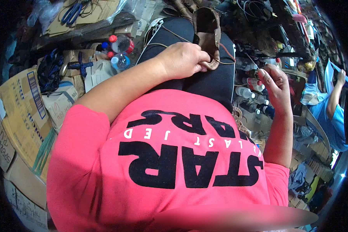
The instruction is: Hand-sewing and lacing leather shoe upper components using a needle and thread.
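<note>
A brown leather shoe upper (201, 40) lies across my dark-trousered thighs, its opening facing up. My left hand (183, 60) is closed on its near edge, thumb and fingers pinching the leather. A pale thread runs over my left thigh towards the upper, and a reddish-brown cord (231, 53) loops out from its right side. Off to the right, my right hand (275, 80) is raised beside my knee, apart from the upper, with its fingers curled in and the thumb pressed against them. Whatever those fingers may hold is too small to make out.
Plastic bottles (121, 44) with red and blue caps stand left of my legs; several more bottles (244, 92) are on the right. Cardboard boxes (21, 98) line the left side. Blue-handled scissors (71, 14) rest on cardboard. A person in blue (332, 120) is at far right.
</note>
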`<state>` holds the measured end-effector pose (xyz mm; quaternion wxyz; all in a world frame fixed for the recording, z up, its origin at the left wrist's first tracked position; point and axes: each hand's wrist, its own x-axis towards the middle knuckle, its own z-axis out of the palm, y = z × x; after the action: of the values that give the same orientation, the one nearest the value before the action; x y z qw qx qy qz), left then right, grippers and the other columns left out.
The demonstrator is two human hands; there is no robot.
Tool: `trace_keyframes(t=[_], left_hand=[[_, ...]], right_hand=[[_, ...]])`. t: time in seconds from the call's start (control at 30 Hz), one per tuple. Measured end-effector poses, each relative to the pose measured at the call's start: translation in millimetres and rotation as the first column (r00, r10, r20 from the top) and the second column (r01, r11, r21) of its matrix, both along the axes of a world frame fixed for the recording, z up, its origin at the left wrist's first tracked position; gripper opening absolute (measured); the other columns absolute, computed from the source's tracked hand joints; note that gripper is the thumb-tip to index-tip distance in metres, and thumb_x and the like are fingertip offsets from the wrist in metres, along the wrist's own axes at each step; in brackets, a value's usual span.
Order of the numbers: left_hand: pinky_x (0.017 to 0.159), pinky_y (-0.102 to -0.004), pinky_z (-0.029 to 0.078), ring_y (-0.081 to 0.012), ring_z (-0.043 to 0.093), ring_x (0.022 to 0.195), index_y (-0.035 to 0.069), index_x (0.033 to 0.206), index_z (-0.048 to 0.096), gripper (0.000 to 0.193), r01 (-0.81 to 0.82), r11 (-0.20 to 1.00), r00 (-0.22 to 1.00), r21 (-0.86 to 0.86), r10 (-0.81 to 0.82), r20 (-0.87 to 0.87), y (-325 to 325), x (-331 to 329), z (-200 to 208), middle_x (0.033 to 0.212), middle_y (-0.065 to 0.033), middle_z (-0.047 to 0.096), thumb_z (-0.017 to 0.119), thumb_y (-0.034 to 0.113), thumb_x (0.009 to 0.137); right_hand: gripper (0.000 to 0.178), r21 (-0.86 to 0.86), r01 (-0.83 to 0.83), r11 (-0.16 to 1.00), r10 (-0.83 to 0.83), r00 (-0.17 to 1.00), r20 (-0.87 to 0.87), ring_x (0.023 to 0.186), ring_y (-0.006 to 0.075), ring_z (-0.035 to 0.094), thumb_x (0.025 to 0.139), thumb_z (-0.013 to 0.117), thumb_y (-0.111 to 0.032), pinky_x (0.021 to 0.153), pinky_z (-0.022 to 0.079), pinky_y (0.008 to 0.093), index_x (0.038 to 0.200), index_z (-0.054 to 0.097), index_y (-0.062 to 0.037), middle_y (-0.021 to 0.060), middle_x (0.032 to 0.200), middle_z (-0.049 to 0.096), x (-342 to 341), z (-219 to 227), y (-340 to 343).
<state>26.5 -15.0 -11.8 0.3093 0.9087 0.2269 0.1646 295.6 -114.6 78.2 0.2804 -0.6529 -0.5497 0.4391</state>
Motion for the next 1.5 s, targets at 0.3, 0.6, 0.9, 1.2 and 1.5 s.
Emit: trace_keyframes(t=[0.3, 0.6, 0.9, 1.2, 1.5], left_hand=[[0.087, -0.0288, 0.045, -0.0155, 0.057, 0.098, 0.003, 0.115, 0.054, 0.049, -0.065, 0.963, 0.990, -0.260, 0.094, 0.101, 61.7, 21.6, 3.6, 0.104, -0.0068, 0.062, 0.074, 0.019, 0.074], [0.078, -0.0298, 0.046, -0.0167, 0.058, 0.084, 0.005, 0.089, 0.068, 0.024, 0.082, 0.959, 0.996, -0.272, -0.072, 0.049, 67.1, 39.7, -2.0, 0.088, -0.0041, 0.058, 0.076, 0.018, 0.071], [0.081, -0.0275, 0.047, -0.0140, 0.061, 0.086, 0.002, 0.098, 0.068, 0.022, 0.214, 0.768, 0.974, -0.604, -0.211, 0.077, 74.5, 46.2, -1.0, 0.091, -0.0071, 0.066, 0.067, 0.008, 0.076], [0.085, -0.0289, 0.045, -0.0171, 0.060, 0.091, 0.004, 0.097, 0.069, 0.021, 0.228, 0.819, 0.973, -0.527, -0.212, 0.090, 73.0, 45.2, -7.2, 0.093, -0.0083, 0.065, 0.066, 0.008, 0.076], [0.087, -0.0298, 0.044, -0.0189, 0.058, 0.093, 0.006, 0.096, 0.070, 0.021, 0.246, 0.794, 0.968, -0.556, -0.231, 0.099, 76.0, 46.5, -9.1, 0.096, -0.0082, 0.062, 0.068, 0.011, 0.076]], right_hand=[[0.023, 0.220, -0.223, 0.950, 0.151, 0.941, 0.304, 0.073, 0.0181, 0.058, 0.079, 0.061, 0.000, 0.066, 0.046, 0.0273, 0.101, 0.067, -0.0064, 0.0075, 0.082, 0.056, -40.8, -33.1, 16.2], [0.024, 0.160, -0.264, 0.951, 0.180, 0.896, 0.405, 0.066, 0.0222, 0.057, 0.077, 0.059, -0.001, 0.061, 0.046, 0.0308, 0.098, 0.068, -0.0074, 0.0093, 0.076, 0.053, -41.9, -35.4, 21.8], [0.022, 0.130, -0.257, 0.958, 0.176, 0.880, 0.441, 0.067, 0.0255, 0.058, 0.075, 0.060, -0.002, 0.061, 0.046, 0.0328, 0.096, 0.069, -0.0061, 0.0111, 0.075, 0.054, -43.6, -30.2, 23.0], [0.023, 0.166, -0.287, 0.944, 0.176, 0.859, 0.481, 0.066, 0.0201, 0.055, 0.076, 0.060, 0.000, 0.061, 0.044, 0.0293, 0.097, 0.068, -0.0051, 0.0087, 0.075, 0.052, -46.1, -37.3, 20.3], [0.019, 0.197, -0.236, 0.952, 0.175, 0.942, 0.285, 0.066, 0.0173, 0.055, 0.083, 0.061, -0.005, 0.061, 0.045, 0.0271, 0.099, 0.069, -0.0099, 0.0070, 0.073, 0.051, -29.6, -53.8, 27.1]])
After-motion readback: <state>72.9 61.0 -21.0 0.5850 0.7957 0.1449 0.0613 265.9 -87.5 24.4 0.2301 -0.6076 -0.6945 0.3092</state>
